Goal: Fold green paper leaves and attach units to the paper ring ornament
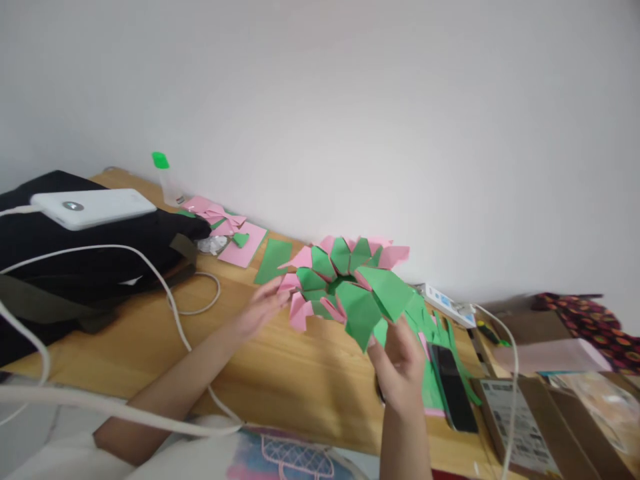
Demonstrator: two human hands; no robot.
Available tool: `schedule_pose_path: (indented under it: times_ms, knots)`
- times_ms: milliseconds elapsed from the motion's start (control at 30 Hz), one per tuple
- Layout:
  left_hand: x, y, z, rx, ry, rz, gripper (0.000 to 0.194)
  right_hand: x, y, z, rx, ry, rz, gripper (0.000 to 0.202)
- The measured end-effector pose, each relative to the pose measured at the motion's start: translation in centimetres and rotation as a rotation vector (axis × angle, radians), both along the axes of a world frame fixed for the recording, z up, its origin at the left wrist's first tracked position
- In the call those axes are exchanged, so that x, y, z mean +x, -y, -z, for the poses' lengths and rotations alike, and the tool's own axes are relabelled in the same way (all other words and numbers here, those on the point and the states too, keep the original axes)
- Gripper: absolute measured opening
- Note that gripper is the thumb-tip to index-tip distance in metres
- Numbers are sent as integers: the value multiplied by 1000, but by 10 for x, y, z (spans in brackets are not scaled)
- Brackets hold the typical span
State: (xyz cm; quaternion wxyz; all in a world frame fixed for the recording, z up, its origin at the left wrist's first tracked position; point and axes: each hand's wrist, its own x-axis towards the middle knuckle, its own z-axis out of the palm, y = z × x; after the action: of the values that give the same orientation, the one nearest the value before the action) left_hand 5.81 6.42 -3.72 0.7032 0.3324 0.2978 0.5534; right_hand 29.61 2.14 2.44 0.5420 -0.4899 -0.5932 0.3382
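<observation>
A ring of folded green and pink paper pieces, a paper wreath (320, 263), is held up above the wooden table between my two hands. My left hand (260, 308) grips its left edge, the fingertips behind a pink petal. My right hand (397, 363) pinches the near right side, thumb in front, below two larger green petals. The wreath is tilted so that its open middle faces me. Some of the fingers on both hands are hidden by the paper.
A black bag (100, 267) with a white power bank (95, 207) lies left. Behind are a green-capped bottle (167, 183), pink paper (245, 247) and green paper (274, 259). Right are a phone (454, 390), power strip (445, 303) and cardboard box (525, 427). A white cable (150, 267) crosses the left side.
</observation>
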Motion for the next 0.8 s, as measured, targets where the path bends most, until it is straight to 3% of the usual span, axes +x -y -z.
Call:
schedule_pose_path:
  times_ms: [167,267,433,633,800]
  knots:
    - [9,-7,10,-58,-257,-82,59,15,-12,60,-305,-148,97,22]
    - [13,-9,18,-100,-371,-87,56,19,-12,83,-474,-230,84,28]
    - [11,-10,20,-147,-440,-92,46,21,-8,85,-537,-385,105,32]
    - [10,-10,16,-219,-380,-1,43,14,-33,79,-514,-522,212,53]
    - [9,-10,15,-239,-337,10,38,9,-51,86,-472,-554,255,36]
